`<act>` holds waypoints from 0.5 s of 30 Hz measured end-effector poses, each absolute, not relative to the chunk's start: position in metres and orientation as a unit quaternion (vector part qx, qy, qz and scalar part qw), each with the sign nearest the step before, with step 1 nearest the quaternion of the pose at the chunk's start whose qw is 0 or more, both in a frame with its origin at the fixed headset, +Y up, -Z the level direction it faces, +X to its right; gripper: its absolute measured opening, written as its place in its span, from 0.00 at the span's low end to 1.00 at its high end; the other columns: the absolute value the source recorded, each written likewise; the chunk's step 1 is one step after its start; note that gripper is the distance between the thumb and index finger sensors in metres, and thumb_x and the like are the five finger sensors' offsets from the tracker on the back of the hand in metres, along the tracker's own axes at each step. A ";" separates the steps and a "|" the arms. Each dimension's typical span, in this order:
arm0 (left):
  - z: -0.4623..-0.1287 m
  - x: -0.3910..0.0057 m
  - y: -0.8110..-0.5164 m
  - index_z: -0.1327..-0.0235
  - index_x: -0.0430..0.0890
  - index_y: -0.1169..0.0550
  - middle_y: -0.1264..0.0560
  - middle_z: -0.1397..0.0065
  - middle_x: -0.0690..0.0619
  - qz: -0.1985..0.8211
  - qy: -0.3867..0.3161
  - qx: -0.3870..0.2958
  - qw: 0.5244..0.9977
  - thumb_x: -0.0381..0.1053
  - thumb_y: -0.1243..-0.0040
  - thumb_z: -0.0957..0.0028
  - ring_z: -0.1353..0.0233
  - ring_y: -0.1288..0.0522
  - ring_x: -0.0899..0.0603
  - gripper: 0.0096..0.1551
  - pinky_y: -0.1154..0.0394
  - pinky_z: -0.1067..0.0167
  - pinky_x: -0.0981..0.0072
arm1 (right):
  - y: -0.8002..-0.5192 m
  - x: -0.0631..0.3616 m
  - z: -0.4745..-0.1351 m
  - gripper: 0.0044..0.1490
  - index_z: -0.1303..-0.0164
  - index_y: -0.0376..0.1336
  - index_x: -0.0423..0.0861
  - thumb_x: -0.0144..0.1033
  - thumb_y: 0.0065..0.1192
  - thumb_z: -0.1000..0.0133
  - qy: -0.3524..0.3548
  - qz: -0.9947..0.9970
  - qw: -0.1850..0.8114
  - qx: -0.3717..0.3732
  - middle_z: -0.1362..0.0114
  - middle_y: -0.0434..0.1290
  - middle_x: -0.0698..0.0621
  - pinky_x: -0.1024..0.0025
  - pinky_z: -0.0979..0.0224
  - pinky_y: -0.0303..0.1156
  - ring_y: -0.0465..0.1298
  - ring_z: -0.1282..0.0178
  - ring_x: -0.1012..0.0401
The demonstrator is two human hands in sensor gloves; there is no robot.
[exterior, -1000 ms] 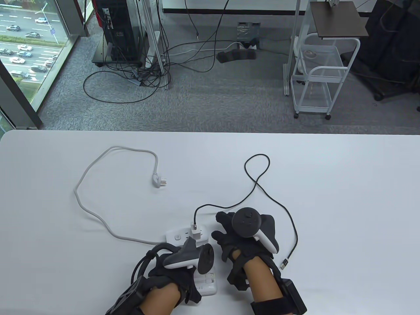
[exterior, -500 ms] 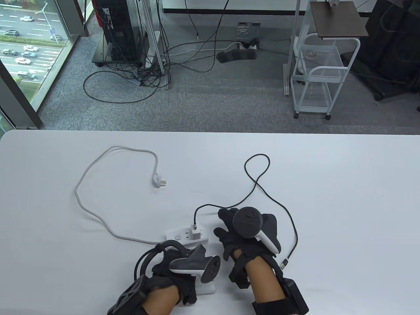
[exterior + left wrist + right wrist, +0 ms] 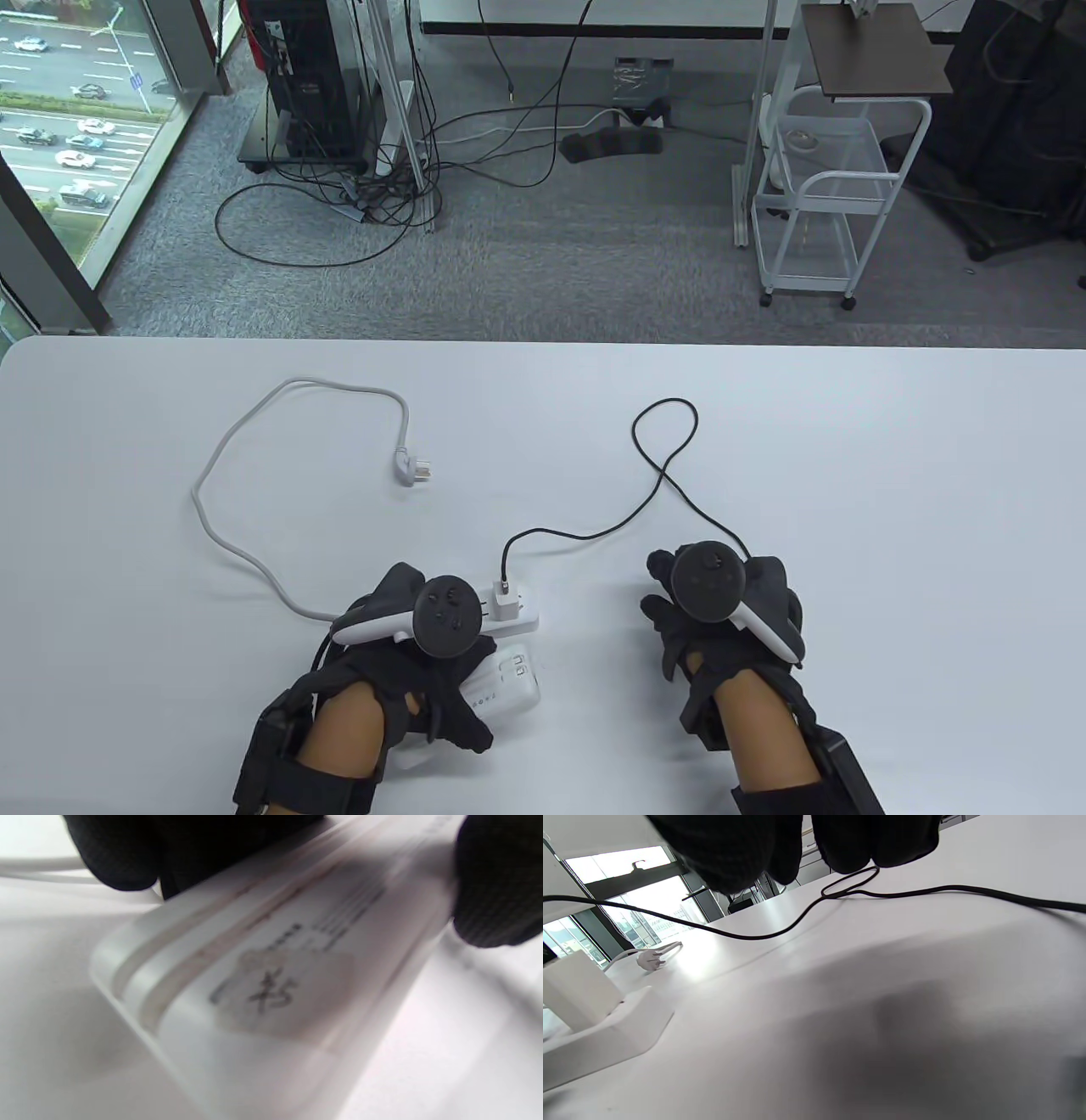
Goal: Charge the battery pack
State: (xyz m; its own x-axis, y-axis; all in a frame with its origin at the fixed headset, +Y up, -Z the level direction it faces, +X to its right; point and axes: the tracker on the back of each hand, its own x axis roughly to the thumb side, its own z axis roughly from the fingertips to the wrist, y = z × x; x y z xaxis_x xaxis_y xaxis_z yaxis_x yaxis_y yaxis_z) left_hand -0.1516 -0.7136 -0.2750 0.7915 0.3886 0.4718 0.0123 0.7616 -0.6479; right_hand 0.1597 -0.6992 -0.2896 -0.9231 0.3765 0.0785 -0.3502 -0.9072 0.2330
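My left hand (image 3: 445,671) grips a white battery pack (image 3: 513,679) near the table's front edge, just in front of a white power strip (image 3: 528,618). In the left wrist view the pack (image 3: 271,984) fills the frame, with a label on it and fingertips (image 3: 496,887) on both sides. A white charger adapter (image 3: 506,604) sits in the strip, and a black cable (image 3: 670,475) runs from it in a loop to the right. My right hand (image 3: 679,594) rests palm down over that cable; the cable's free end is hidden under it. The right wrist view shows the fingers (image 3: 848,840) above the cable (image 3: 797,921), holding nothing.
The strip's grey cord (image 3: 246,560) curves left and back to its loose plug (image 3: 413,469), which lies unplugged on the white table (image 3: 891,509). The strip (image 3: 606,1043), adapter (image 3: 577,993) and plug (image 3: 649,960) also show in the right wrist view.
My left hand turned and shifted left and forward with the battery pack, now angled beside the strip. My right hand moved right, away from the strip, and now covers the cable's free end.
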 end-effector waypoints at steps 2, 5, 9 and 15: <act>-0.277 -0.157 -0.715 0.21 0.37 0.32 0.23 0.30 0.42 0.120 -0.302 -0.331 0.886 0.82 0.30 0.68 0.39 0.17 0.39 0.71 0.21 0.39 0.46 | -0.704 0.169 -0.288 0.35 0.28 0.60 0.46 0.38 0.64 0.47 0.132 0.974 0.171 0.062 0.19 0.59 0.33 0.21 0.27 0.47 0.63 0.22 0.30; -0.278 -0.162 -0.714 0.22 0.37 0.32 0.22 0.30 0.42 0.120 -0.293 -0.329 0.890 0.82 0.30 0.68 0.40 0.17 0.39 0.70 0.21 0.39 0.46 | -0.710 0.179 -0.283 0.33 0.30 0.62 0.48 0.34 0.65 0.47 0.170 0.975 0.120 0.076 0.18 0.59 0.35 0.22 0.25 0.48 0.62 0.21 0.32; -0.279 -0.166 -0.715 0.22 0.37 0.31 0.22 0.31 0.42 0.129 -0.291 -0.329 0.889 0.82 0.30 0.68 0.40 0.17 0.41 0.70 0.21 0.39 0.46 | -0.717 0.188 -0.275 0.31 0.32 0.63 0.51 0.30 0.66 0.48 0.210 0.974 0.030 0.085 0.17 0.55 0.36 0.24 0.24 0.47 0.60 0.19 0.33; -0.280 -0.169 -0.713 0.22 0.38 0.31 0.22 0.31 0.42 0.129 -0.290 -0.322 0.892 0.81 0.29 0.68 0.40 0.17 0.41 0.69 0.21 0.39 0.46 | -0.728 0.199 -0.264 0.39 0.30 0.56 0.57 0.28 0.72 0.50 0.237 0.965 -0.066 0.088 0.14 0.43 0.37 0.24 0.22 0.44 0.52 0.16 0.34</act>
